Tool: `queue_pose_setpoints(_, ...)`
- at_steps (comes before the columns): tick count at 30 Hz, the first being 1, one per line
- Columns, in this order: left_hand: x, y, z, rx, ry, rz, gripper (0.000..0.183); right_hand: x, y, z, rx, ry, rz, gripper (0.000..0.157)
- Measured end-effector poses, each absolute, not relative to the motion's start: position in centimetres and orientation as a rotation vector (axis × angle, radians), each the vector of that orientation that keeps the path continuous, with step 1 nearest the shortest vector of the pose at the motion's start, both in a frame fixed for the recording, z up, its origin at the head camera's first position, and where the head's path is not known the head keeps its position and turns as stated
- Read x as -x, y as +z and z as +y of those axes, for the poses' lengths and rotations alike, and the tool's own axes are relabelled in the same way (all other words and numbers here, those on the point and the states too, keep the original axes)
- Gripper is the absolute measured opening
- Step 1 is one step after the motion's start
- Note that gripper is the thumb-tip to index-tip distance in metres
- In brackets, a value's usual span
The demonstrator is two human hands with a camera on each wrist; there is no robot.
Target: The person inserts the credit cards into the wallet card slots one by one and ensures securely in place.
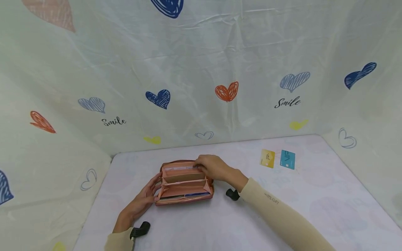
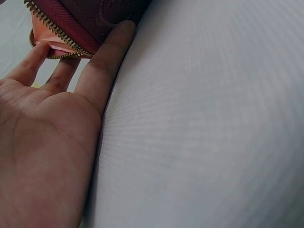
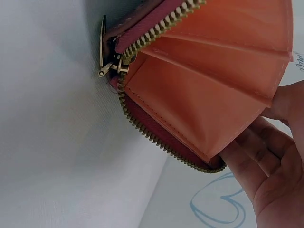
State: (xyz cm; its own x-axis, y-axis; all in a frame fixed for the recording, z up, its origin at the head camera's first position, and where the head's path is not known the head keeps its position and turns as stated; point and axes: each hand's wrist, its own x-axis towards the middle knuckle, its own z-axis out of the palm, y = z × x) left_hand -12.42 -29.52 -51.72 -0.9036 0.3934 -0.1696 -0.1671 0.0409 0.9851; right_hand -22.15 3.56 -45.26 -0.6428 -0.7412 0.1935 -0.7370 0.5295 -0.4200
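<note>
A zip-around wallet (image 1: 184, 190) lies unzipped on the table, its salmon-pink compartments facing up. Card edges (image 1: 197, 194) show along its near pocket, and a pale strip (image 1: 179, 168) in its far pocket. My left hand (image 1: 142, 199) holds the wallet's left end, the thumb along the dark red outer cover (image 2: 111, 12) and other fingers at the folded side. At the far right corner, my right hand (image 1: 216, 168) grips the wallet with bent fingers at the far pocket. Brass zip teeth (image 3: 152, 137) and the pull (image 3: 107, 70) appear in the right wrist view; some right fingertips are hidden behind the lining.
A yellow card (image 1: 267, 158) and a blue VIP card (image 1: 287, 159) lie side by side on the white table (image 1: 251, 223), to the right. Behind the table hangs a pale curtain (image 1: 188, 62) with printed hearts. A black wrist camera (image 1: 232, 194) sits beneath my right wrist.
</note>
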Motion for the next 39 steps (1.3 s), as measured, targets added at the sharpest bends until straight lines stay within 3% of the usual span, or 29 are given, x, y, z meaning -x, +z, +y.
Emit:
queue_pose_setpoints(6, 12.5, -51.9, -29.5, -0.232, 1.918, 1.932, 0.097, 21.5, -45.2, 4.4, 1.321, -0.795, 2.747, 0.023)
queue_pose_setpoints(20, 12.3, -51.6, -29.4, -0.187, 1.913, 1.934, 0.098, 20.4, -46.4, 9.9, 1.058, -1.546, 2.743, 0.033)
queue_pose_setpoints(39, 12.4, -52.0, -29.6, -0.218, 1.918, 1.926, 0.097, 20.3, -49.0, 18.7, 0.393, -1.541, 2.902, 0.035)
